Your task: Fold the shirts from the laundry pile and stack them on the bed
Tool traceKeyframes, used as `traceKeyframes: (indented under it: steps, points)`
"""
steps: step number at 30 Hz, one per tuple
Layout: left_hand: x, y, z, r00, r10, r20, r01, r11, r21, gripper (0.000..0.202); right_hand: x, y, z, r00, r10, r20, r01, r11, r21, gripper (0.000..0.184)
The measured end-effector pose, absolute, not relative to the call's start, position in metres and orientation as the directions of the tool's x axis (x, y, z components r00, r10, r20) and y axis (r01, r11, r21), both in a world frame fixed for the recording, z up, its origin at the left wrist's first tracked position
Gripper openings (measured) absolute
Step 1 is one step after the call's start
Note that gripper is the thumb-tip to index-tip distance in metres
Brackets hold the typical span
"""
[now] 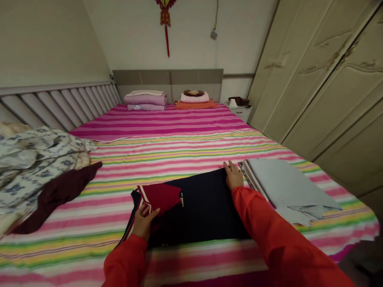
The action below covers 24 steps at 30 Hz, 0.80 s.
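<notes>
A dark navy garment [206, 203] with a red section and white-striped trim lies folded flat on the bed, probably a shirt. My left hand [144, 221] is at its left end, fingers curled on the red fabric beside the striped trim and the thumb lying over it. At the far right corner, my right hand [233, 175] rests on the navy edge, its fingers stretched out and slightly apart. Just right of that hand is a stack of folded grey clothes [287, 183].
A striped sheet [119, 223] covers the bed. Rumpled floral fabric [38, 159] and a dark maroon garment [66, 187] lie at left. Folded purple bedding [146, 99] and a pillow stack [196, 104] sit by the headboard [191, 77]. Wardrobes [302, 79] stand along the right.
</notes>
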<state>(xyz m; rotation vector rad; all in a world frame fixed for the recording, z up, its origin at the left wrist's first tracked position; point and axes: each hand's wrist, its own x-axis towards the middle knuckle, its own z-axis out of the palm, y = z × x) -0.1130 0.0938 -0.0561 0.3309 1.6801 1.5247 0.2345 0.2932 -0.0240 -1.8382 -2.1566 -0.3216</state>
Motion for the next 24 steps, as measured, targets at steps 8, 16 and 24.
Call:
traceKeyframes:
  steps: [8,16,24]
  points:
    - [-0.137,0.104,-0.009,-0.572,0.723,-0.387,-0.380,0.185,0.906,0.094,0.238,0.318,-0.011,-0.292,0.912,0.287,0.956,0.278,0.091,0.043]
    - [-0.162,0.090,0.020,-0.414,0.877,-0.244,-0.285,0.130,0.950,0.073,0.268,0.260,0.005,-0.308,0.890,0.337,0.951,0.297,0.087,0.029]
    - [-0.161,0.053,0.008,-0.408,0.838,-0.363,-0.322,0.240,0.916,0.086,0.292,0.200,-0.011,-0.354,0.876,0.327,0.935,0.346,0.082,0.026]
